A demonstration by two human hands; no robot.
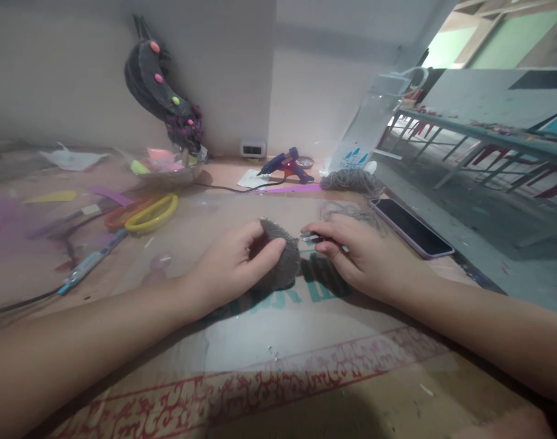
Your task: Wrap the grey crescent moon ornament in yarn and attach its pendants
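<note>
My left hand (pixel 237 259) is closed on a grey ribbed disc (pixel 283 262), thumb on its face and fingers behind it. The disc is tilted, and the hand covers its left part. Just right of its edge, my right hand (pixel 351 247) pinches a small metal-tipped tool (pixel 311 236). Most of that tool is hidden in the fingers, so its exact kind is unclear. Behind the right hand, loose grey yarn (pixel 351 211) trails across the table from a bundled skein (pixel 351 181).
A blue glue gun (pixel 283 163) with a lit red light stands at the back. Nearby are a water bottle (pixel 367 122), a phone (pixel 413 228), yellow-handled scissors (pixel 151 213), a bowl of scraps (pixel 169 174) and a power strip (pixel 91 262). A dark crescent decoration (pixel 157 79) stands against the wall.
</note>
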